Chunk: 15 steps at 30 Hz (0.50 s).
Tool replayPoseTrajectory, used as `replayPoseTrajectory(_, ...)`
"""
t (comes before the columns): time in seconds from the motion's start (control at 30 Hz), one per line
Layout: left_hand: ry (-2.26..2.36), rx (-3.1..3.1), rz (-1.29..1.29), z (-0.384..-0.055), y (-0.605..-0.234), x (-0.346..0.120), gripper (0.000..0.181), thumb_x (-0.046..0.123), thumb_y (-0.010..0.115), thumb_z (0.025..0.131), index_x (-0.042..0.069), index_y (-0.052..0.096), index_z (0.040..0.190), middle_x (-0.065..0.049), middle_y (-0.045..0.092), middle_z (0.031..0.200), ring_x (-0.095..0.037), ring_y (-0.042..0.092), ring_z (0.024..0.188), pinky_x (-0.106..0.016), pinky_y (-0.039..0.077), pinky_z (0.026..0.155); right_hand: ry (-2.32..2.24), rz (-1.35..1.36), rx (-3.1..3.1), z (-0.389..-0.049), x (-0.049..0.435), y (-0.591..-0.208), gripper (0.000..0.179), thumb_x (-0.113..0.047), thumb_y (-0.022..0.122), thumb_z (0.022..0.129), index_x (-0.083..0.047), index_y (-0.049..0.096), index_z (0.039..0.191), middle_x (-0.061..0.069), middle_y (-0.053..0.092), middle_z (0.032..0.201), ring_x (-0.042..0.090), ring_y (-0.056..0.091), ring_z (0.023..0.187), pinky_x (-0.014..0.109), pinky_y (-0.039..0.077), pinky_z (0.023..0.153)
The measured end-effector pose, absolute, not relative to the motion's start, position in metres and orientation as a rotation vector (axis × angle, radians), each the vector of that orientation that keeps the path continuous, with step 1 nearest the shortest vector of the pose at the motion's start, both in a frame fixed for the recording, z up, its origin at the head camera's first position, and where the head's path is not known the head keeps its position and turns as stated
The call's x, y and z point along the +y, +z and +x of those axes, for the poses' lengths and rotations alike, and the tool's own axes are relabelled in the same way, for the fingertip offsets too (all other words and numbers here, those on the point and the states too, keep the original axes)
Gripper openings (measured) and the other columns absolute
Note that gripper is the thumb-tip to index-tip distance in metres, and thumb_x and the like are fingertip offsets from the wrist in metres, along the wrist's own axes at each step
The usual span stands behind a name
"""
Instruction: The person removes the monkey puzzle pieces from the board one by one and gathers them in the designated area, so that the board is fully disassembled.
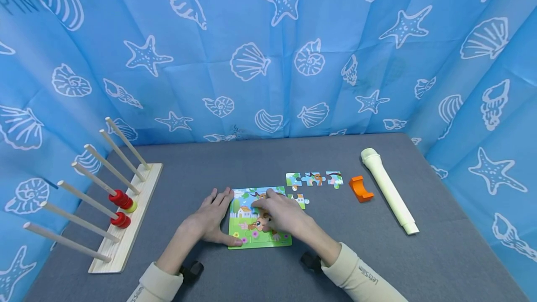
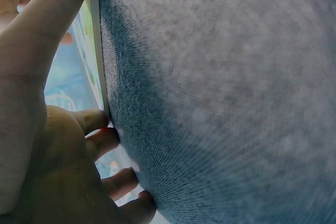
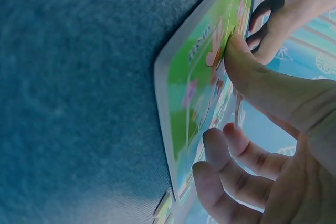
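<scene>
A jigsaw puzzle [image 1: 260, 241] with a cartoon animal and a small house lies on the table in the head view. My left hand [image 1: 211, 220] spreads along its left side, thumb on the near left corner and fingertips by the far one. Over the puzzle's upper right part is my right hand [image 1: 283, 211]. The right wrist view shows a thin puzzle piece [image 3: 238, 111] on edge between its thumb and a fingertip, close over the picture. Much of that piece is hidden by the fingers. Loose puzzle pieces [image 1: 313, 179] lie just beyond the right hand.
On the left stands a wooden peg rack [image 1: 138, 227] with red rings [image 1: 120, 220] and a yellow ring [image 1: 132, 207]. An orange curved block [image 1: 361, 189] and a cream microphone-shaped stick [image 1: 390, 190] lie to the right. A blue curtain [image 1: 268, 87] hangs behind the grey table [image 1: 335, 274].
</scene>
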<state>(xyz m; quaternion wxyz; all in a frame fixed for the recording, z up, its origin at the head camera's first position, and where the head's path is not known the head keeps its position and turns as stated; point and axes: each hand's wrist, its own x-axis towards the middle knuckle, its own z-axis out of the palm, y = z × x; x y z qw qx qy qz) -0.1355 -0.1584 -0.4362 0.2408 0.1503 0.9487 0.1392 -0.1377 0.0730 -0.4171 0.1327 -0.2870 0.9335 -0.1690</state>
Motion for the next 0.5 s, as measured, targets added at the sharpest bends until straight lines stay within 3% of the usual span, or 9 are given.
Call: replayPoseTrajectory(0.5, 0.38, 2.614, 0.408, -0.135, -0.439, -0.158, 0.134, 0.07, 0.084, 0.069, 0.006, 0.015, 0.165, -0.017, 0.014, 0.172, -0.049, 0.011, 0.158, -0.068, 0.026, 0.122, -0.554, -0.841, 2.671, -0.141, 0.087, -0.418, 0.052, -0.017, 0.086, 0.083, -0.019, 0.07, 0.132, 0.002, 0.058, 0.098, 0.012, 0.046, 0.072, 0.024, 0.036, 0.054)
